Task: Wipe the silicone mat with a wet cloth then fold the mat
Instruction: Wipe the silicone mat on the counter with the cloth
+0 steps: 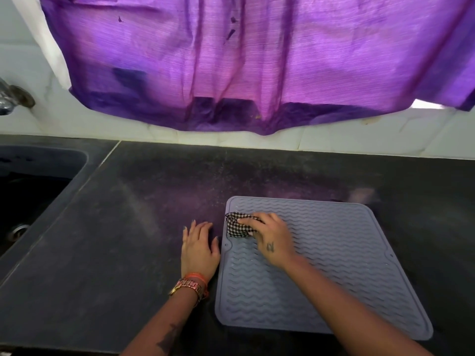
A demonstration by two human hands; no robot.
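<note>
I look down on a dark counter [128, 253] from a head-worn camera. A grey silicone mat [334, 265] with wavy ridges lies flat at lower right of the frame. My right hand [272, 237] presses a bunched black-and-white checked cloth [236, 226] onto the mat's upper left corner; that grip is closed on the cloth, fingers curled over it. My left hand [199, 247] lies flat on the counter just beside the mat's left edge, its grip wide and empty, thumb near the edge.

Risks, as I judge them: the left hand is not on the mat, so a firm stroke could drag the mat across the smooth counter or ruck up a corner. The cloth is small and wadded, so passes may miss strips between ridges. Folding a damp mat could let it slip.

Around: a sink [38, 191] sits at the left edge, a tap [10, 98] at upper left, and a purple curtain [257, 60] hangs across the top, clear of the work. Nothing stands on the mat.
</note>
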